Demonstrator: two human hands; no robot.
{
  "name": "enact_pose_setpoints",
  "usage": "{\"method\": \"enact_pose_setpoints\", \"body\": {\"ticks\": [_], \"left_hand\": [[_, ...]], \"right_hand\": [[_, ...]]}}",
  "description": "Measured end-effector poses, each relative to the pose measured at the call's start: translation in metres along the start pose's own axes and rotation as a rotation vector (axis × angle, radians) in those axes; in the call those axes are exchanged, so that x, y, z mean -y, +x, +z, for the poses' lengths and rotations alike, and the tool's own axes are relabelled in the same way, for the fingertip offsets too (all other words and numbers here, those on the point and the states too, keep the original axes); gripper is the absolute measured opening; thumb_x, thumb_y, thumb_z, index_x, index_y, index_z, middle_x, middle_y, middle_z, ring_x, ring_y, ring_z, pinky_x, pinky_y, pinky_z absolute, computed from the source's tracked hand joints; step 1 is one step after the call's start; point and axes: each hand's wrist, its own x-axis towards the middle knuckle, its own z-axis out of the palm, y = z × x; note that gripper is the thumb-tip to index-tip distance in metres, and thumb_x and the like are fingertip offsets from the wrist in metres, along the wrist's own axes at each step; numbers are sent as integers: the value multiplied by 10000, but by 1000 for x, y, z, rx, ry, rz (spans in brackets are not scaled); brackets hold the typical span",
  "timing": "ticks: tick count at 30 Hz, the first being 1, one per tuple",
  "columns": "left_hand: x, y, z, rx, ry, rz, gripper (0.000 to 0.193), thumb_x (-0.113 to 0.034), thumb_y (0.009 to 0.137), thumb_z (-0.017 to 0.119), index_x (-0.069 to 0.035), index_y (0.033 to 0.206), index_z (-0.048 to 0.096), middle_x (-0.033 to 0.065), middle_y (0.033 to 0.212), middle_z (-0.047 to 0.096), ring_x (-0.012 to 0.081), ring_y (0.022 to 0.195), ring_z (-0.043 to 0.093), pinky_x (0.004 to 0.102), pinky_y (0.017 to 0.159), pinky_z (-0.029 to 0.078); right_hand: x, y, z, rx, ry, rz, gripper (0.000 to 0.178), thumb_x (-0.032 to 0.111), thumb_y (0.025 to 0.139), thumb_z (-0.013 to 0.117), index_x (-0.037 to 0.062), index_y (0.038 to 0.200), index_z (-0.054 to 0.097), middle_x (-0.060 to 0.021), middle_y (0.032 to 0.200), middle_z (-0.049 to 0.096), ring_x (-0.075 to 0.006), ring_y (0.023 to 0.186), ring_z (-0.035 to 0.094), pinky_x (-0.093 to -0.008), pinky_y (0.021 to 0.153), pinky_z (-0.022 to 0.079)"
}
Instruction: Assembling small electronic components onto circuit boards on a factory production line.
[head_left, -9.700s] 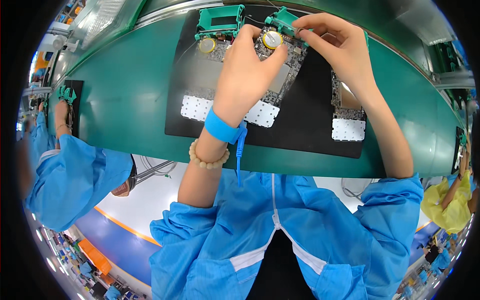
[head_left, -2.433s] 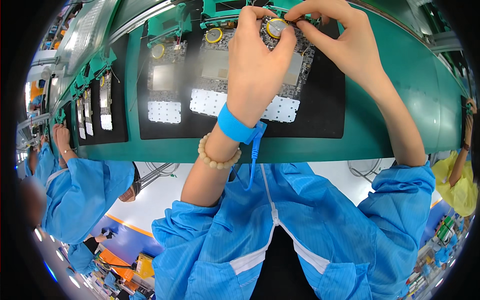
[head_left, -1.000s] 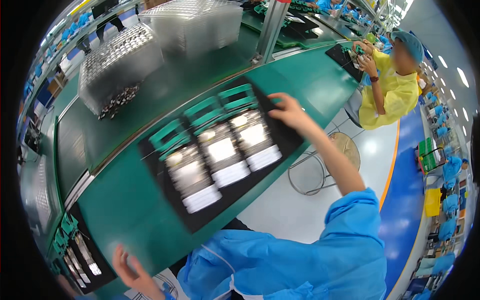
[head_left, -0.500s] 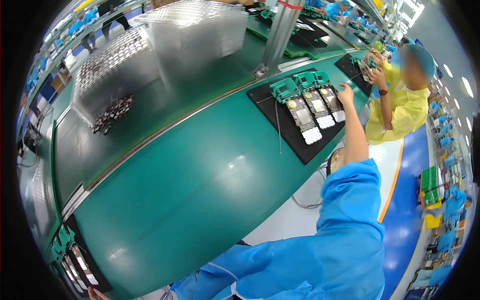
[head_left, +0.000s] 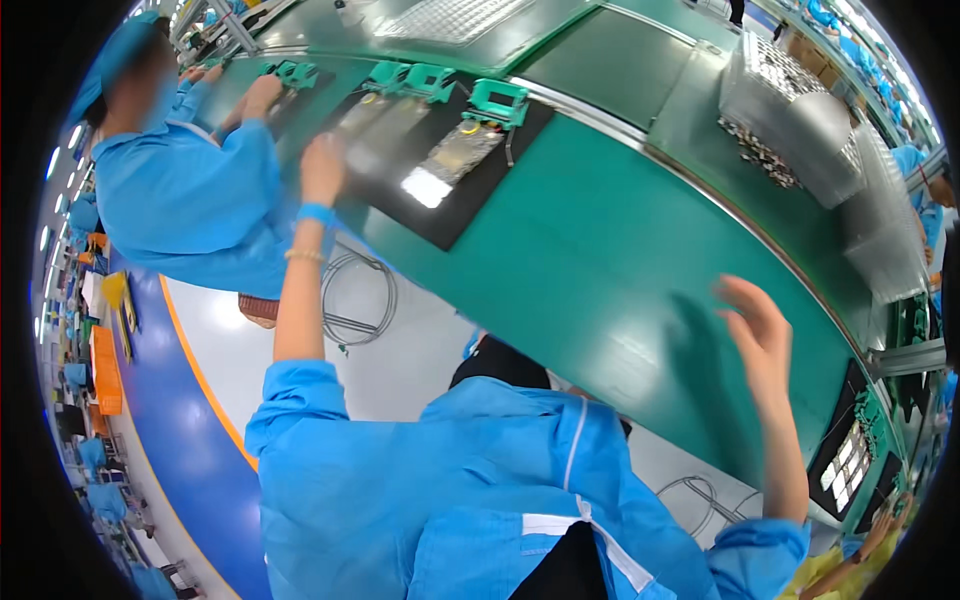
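Observation:
My left hand (head_left: 322, 170) is stretched out at the near left edge of a black mat (head_left: 455, 212), smeared by motion, so its fingers do not read clearly. On that mat lie circuit boards with silvery ends, joined to green plastic frames. The closest circuit board (head_left: 450, 158) lies below its green frame (head_left: 497, 103); further left, two more green frames (head_left: 428, 83) have blurred boards in front of them. Over the green tabletop (head_left: 580, 230), on the right, my right hand (head_left: 757, 325) hangs in the air with fingers apart, holding nothing and casting a shadow.
A co-worker in blue (head_left: 190, 190) works at the left. Another black mat with boards (head_left: 848, 462) lies at the far right, near a yellow sleeve (head_left: 820, 575). Clear plastic trays (head_left: 800, 140) and a pile of small parts (head_left: 760, 155) stand beyond the metal rail.
My view has swung left along the bench to the other mat. My left hand now reaches over beside it; my right hand has come away from the boards it was near and hangs over bare tabletop.

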Motion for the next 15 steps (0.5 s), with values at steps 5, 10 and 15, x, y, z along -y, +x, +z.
{"method": "enact_pose_setpoints", "body": {"ticks": [5, 10, 15], "left_hand": [[81, 41, -2, 139, 680, 178, 398, -195, 909, 427, -198, 1307, 415, 173, 1130, 564, 386, 1000, 560, 498, 775, 485], [39, 71, 30, 412, 459, -51, 409, -175, 913, 345, -216, 1310, 431, 86, 1259, 529, 370, 1082, 510, 517, 874, 429], [109, 50, 31, 194, 496, 334, 384, -124, 909, 383, -102, 1284, 462, 101, 1199, 563, 315, 1057, 509, 426, 898, 404]], "right_hand": [[8, 100, 149, 442, 557, 168, 497, 217, 917, 545, -35, 1320, 399, -188, 1294, 484, -239, 1195, 488, -335, 1007, 398], [26, 140, 218, -5, 887, 406, 454, 59, 882, 527, -119, 1271, 375, -214, 1195, 483, -281, 1139, 505, -341, 1000, 416], [28, 154, 230, 68, 664, 491, 236, 104, 863, 591, -55, 1032, 550, -77, 904, 578, -146, 779, 540, -246, 644, 429]]}}
